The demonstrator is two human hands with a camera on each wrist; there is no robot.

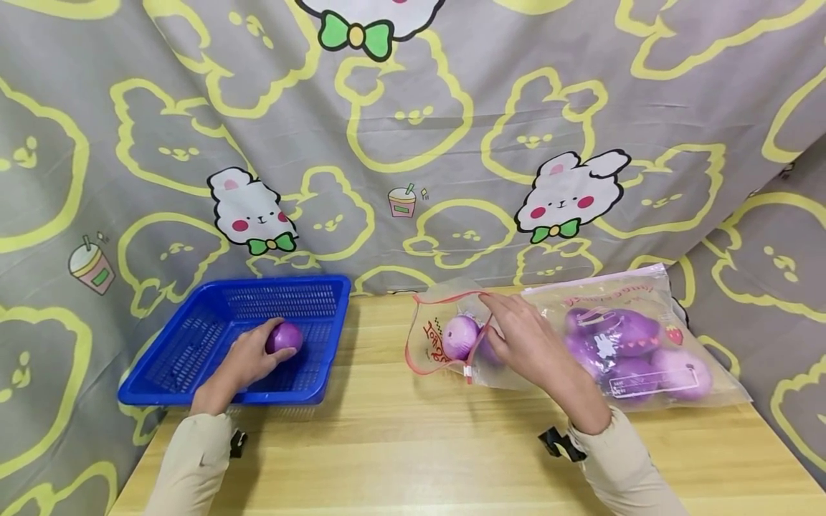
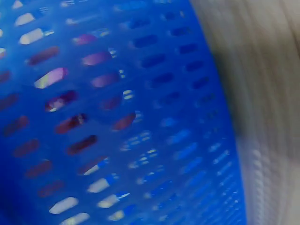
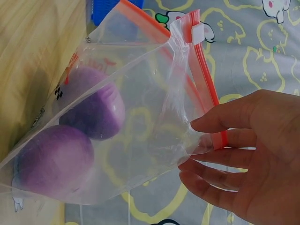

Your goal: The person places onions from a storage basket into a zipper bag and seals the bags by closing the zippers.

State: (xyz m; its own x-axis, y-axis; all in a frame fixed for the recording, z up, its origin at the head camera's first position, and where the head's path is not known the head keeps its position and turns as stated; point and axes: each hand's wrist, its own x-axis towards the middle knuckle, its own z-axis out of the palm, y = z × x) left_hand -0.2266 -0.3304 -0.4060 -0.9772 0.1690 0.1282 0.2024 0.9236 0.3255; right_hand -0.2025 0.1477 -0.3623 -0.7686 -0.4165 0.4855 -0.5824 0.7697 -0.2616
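My left hand (image 1: 261, 352) reaches into a blue mesh basket (image 1: 193, 337) and grips a purple onion (image 1: 285, 335) low over its floor. The left wrist view is a blur of the basket's slotted wall (image 2: 154, 140), with purple showing through some slots. A clear zip bag (image 1: 645, 290) lies on the wooden table (image 1: 413, 444), and several purple onions (image 1: 629, 333) are inside. My right hand (image 1: 493, 315) rests at the bag's mouth. In the right wrist view its fingers (image 3: 243, 117) pinch the film by the red zip (image 3: 206, 89). Two onions (image 3: 93, 103) lie just inside.
A grey cloth with yellow rabbit outlines (image 1: 413, 143) hangs behind the table and at both sides. The basket stands at the table's back left, the bag at the back right. Bare wood lies between them and toward me.
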